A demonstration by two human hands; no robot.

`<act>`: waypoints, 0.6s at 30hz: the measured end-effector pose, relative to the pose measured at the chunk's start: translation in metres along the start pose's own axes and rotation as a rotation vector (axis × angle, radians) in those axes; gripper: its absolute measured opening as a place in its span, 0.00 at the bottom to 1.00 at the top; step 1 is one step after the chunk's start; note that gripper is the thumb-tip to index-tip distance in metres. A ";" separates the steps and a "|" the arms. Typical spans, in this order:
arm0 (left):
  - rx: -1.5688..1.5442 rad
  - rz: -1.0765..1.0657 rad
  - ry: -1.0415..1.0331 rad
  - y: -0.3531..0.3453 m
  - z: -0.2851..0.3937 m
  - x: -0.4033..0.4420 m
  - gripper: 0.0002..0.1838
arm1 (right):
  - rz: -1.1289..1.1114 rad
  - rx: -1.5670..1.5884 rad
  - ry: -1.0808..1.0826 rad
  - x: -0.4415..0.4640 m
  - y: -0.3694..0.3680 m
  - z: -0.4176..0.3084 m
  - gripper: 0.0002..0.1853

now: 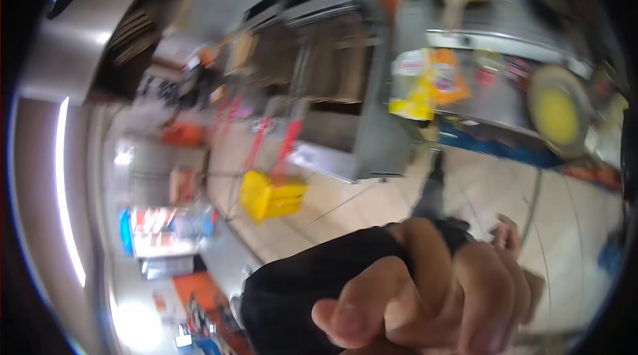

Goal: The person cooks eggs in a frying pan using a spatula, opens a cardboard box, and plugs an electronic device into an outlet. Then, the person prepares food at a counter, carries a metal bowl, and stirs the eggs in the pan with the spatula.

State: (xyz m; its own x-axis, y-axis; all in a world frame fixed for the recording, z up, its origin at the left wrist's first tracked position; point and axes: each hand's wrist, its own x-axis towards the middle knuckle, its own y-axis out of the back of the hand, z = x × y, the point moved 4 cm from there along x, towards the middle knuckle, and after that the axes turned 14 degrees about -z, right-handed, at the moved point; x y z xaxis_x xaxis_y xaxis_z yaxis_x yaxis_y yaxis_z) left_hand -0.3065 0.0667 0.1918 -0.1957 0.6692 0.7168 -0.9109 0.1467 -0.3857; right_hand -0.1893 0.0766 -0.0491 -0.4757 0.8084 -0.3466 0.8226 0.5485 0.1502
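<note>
A large hand, apparently my left hand (pixel 425 295), fills the bottom centre, very close to the camera. Its thumb and fingers curl toward me; whatever lies within them, if anything, is hidden below the frame edge. Just behind it, partly covered, show the short fingertips of what looks like my right hand (pixel 508 235), loosely stretched and holding nothing visible. Which hand is which is hard to be sure of, as the view is turned sideways. A black sleeve (pixel 319 275) runs beside the near hand.
Motion blurs the kitchen. A steel rack with brown boxes (pixel 335 56) stands at top centre, a yellow bucket (pixel 269 195) on the tiled floor (pixel 379 205). Packets (pixel 415 83), a bottle (pixel 411 6) and a bowl with yellow contents (pixel 558 112) sit along a steel counter (pixel 495 99).
</note>
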 end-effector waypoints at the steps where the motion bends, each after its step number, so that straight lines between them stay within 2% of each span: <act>1: -0.020 -0.015 0.021 -0.015 -0.008 -0.006 0.24 | -0.011 -0.130 0.039 -0.009 0.016 0.004 0.09; 3: -0.040 -0.045 0.073 -0.040 -0.024 -0.018 0.24 | 0.120 -0.047 0.142 -0.032 0.048 0.006 0.08; 4: -0.038 -0.073 0.102 -0.053 -0.036 -0.025 0.24 | 0.215 -0.071 0.290 -0.049 0.060 0.007 0.08; 5: -0.028 -0.114 0.118 -0.060 -0.045 -0.033 0.24 | 0.335 0.094 0.331 -0.065 0.070 0.005 0.07; 6: -0.039 -0.169 0.125 -0.067 -0.057 -0.040 0.24 | 0.301 0.350 0.229 -0.078 0.089 0.000 0.06; 7: -0.082 -0.271 0.083 -0.069 -0.071 -0.047 0.27 | 0.242 0.178 0.194 -0.086 0.114 -0.015 0.05; 8: -0.042 -0.293 0.107 -0.066 -0.085 -0.055 0.28 | 0.279 0.122 0.393 -0.098 0.133 -0.034 0.06; 9: -0.002 -0.316 0.130 -0.065 -0.099 -0.064 0.30 | 0.269 0.215 0.494 -0.123 0.139 -0.053 0.07; 10: 0.091 -0.255 0.253 -0.077 -0.128 -0.075 0.29 | 0.365 0.212 0.796 -0.145 0.161 -0.075 0.16; 11: 0.249 -0.367 0.441 -0.071 -0.162 -0.086 0.28 | 0.453 0.383 1.086 -0.157 0.163 -0.088 0.29; 12: 0.418 -0.505 0.614 -0.058 -0.201 -0.101 0.26 | 0.540 0.469 1.390 -0.162 0.181 -0.111 0.36; 13: 0.451 -0.494 0.879 -0.040 -0.244 -0.130 0.25 | 0.601 0.502 1.704 -0.167 0.196 -0.131 0.44; 14: 0.524 -0.493 1.137 -0.018 -0.283 -0.164 0.24 | 0.677 0.591 1.800 -0.178 0.210 -0.147 0.44; 15: 0.578 -0.587 1.159 -0.001 -0.314 -0.201 0.24 | 0.760 0.670 1.892 -0.189 0.223 -0.163 0.45; 16: 0.632 -0.683 1.173 0.017 -0.344 -0.237 0.23 | 0.777 0.796 1.877 -0.203 0.245 -0.165 0.46; 17: 0.663 -0.852 1.222 0.062 -0.372 -0.285 0.21 | 0.793 0.923 1.860 -0.217 0.266 -0.167 0.47; 18: 0.688 -1.029 1.253 0.105 -0.399 -0.332 0.20 | 0.834 0.889 1.862 -0.221 0.282 -0.162 0.47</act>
